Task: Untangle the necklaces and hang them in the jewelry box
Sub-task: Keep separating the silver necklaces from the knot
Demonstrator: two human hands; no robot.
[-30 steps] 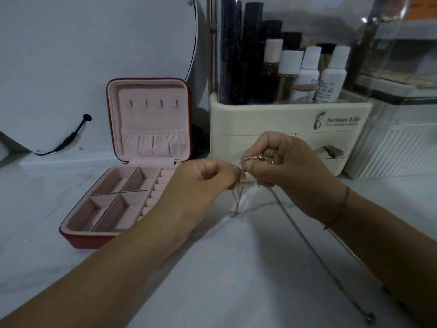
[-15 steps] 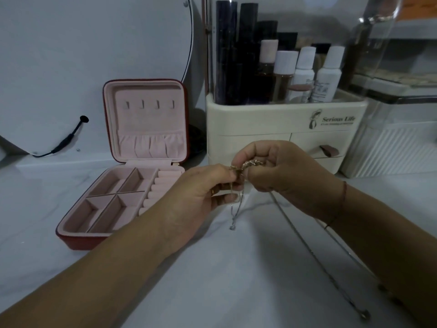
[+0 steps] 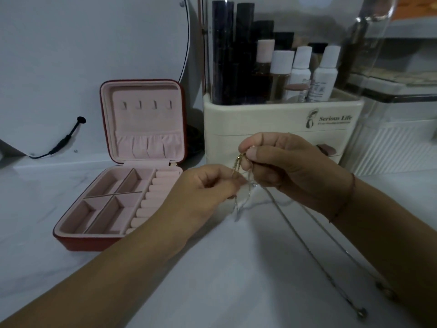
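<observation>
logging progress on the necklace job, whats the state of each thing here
jewelry box, open, lid upright
hooks in the lid, bare, nothing hung
necklaces, bunched together between the hands, ends trailing on the table
left hand, pinches the chains
right hand, pinches the clasp end
organizer drawer, closed

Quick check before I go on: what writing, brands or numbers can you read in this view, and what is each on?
"Serious Life": front of the cream organizer, beside a small figure logo.
Smaller line beneath it: too blurred to read.
Label on the rightmost white bottle: print too small to read.
Label on the white bottle left of it: also unreadable.
Box: no text visible.
</observation>
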